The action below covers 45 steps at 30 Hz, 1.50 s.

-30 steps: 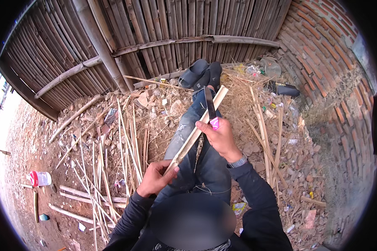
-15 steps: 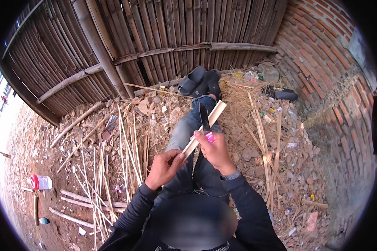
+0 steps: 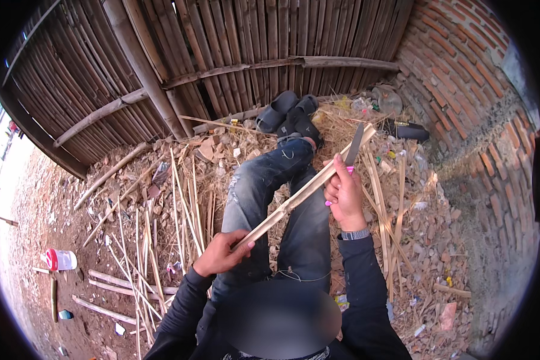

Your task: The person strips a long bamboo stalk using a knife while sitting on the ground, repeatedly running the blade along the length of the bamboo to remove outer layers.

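A pale split bamboo strip (image 3: 300, 195) slants across my lap, up and to the right, with a darker node near its middle. Its lower end is gripped in my left hand (image 3: 223, 253), thumb along the edge. My right hand (image 3: 344, 195) is closed round the pink handle of a knife (image 3: 356, 145). The dark blade points up and lies close against the strip's far end; whether it touches cannot be made out. My outstretched legs in worn jeans (image 3: 246, 198) are below the strip.
Thin bamboo strips (image 3: 144, 258) lie on the ground at left, and more strips (image 3: 383, 222) at right. A red-lidded tub (image 3: 61, 260) stands far left. Ahead is a bamboo wall (image 3: 240, 48); a brick wall (image 3: 480, 90) rises at right. Rubble and straw cover the ground.
My hands have moved apart, the right up and to the right with the knife, the left slightly down and left. Much more of the strip now shows between them. My legs have shifted.
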Each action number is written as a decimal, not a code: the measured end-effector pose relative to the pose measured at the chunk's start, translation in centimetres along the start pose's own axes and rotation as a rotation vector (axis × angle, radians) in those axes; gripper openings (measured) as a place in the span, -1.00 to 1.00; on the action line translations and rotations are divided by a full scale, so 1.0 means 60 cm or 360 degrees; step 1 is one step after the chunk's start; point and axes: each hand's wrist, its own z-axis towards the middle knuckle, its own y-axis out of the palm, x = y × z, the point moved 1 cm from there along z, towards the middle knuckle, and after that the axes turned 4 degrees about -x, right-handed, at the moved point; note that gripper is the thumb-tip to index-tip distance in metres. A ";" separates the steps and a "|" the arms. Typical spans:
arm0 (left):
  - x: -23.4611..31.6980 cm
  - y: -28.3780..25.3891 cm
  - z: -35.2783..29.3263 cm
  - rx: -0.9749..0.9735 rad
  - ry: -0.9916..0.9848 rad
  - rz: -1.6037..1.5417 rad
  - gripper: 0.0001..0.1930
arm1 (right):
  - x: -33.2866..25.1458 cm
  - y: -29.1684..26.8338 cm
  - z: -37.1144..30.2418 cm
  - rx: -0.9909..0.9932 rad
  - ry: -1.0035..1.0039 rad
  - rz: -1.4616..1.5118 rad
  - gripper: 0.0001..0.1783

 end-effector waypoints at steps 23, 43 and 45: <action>-0.155 -0.034 -0.011 0.0746 -0.0126 0.0790 -0.57 | 0.185 -0.104 0.038 0.0321 -0.0328 -0.2075 -0.56; -0.148 -0.005 0.014 0.0755 -0.0118 0.0902 -0.57 | 0.281 -0.062 -0.037 -0.0243 -0.0138 -0.1780 -0.44; -0.141 -0.009 0.005 0.0758 -0.0239 0.0832 -0.55 | 0.275 -0.084 -0.017 -0.0244 0.0045 -0.1643 -0.43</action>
